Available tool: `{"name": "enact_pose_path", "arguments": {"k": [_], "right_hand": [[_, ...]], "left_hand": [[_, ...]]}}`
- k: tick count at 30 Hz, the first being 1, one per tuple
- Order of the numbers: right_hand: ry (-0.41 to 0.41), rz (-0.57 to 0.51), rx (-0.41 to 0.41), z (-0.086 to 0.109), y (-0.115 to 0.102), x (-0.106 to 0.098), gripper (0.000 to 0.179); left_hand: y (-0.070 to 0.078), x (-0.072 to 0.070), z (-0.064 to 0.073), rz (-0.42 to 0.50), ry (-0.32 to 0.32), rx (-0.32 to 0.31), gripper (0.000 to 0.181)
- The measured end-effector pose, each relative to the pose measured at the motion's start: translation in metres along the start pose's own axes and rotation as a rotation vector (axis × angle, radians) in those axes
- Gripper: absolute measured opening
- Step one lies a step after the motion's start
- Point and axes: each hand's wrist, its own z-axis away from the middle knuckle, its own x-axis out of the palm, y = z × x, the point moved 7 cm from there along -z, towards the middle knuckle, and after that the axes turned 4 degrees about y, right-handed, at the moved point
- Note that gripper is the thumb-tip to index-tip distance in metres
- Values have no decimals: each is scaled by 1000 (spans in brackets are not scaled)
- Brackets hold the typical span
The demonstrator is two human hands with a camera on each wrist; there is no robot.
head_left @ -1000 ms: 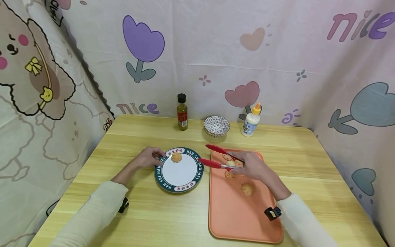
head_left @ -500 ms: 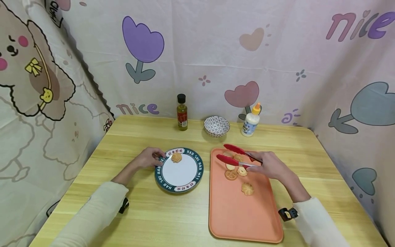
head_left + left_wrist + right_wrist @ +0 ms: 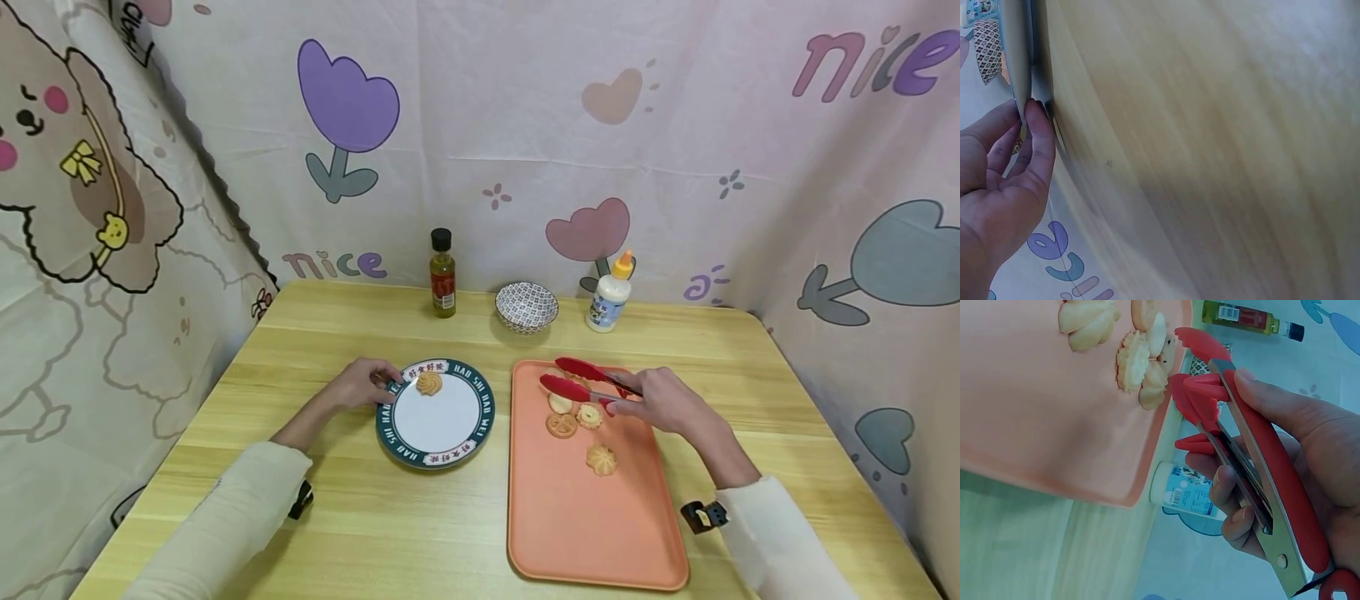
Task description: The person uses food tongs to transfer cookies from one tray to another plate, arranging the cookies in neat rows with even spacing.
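At the plate's left rim, my left hand (image 3: 363,383) pinches the edge of the white plate (image 3: 435,425) with its green lettered border; the left wrist view shows the thumb and fingers on either side of the rim. One swirled cookie (image 3: 429,383) lies on the plate. My right hand (image 3: 667,402) grips red-tipped kitchen tongs (image 3: 1282,478), their tips apart with nothing visible between them. These tips hover above several cookies (image 3: 561,426) grouped at the far end of the orange tray (image 3: 592,533). A ridged cookie (image 3: 601,459) lies apart from that group, which the tongs partly hide.
Along the back of the wooden table (image 3: 360,533) stand a dark-capped bottle (image 3: 443,283), a patterned bowl (image 3: 527,307) and a white bottle with an orange nozzle (image 3: 610,293). A printed cloth (image 3: 480,108) hangs behind them.
My right hand has carried the tongs rightward from beside the plate to above the tray's cookies, uncovering the ridged cookie. My left hand and the plate have stayed still.
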Motion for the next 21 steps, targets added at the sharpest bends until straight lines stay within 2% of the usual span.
{"name": "enact_pose_path", "arguments": {"k": [8,21], "right_hand": [[-8,53,-3,-4,-5,1,54],[-2,21,-10,-8,-11,2,52]], "left_hand": [[-3,0,-3,-5,2,0,27],[-2,0,-2,-2,1,-3,27]]}}
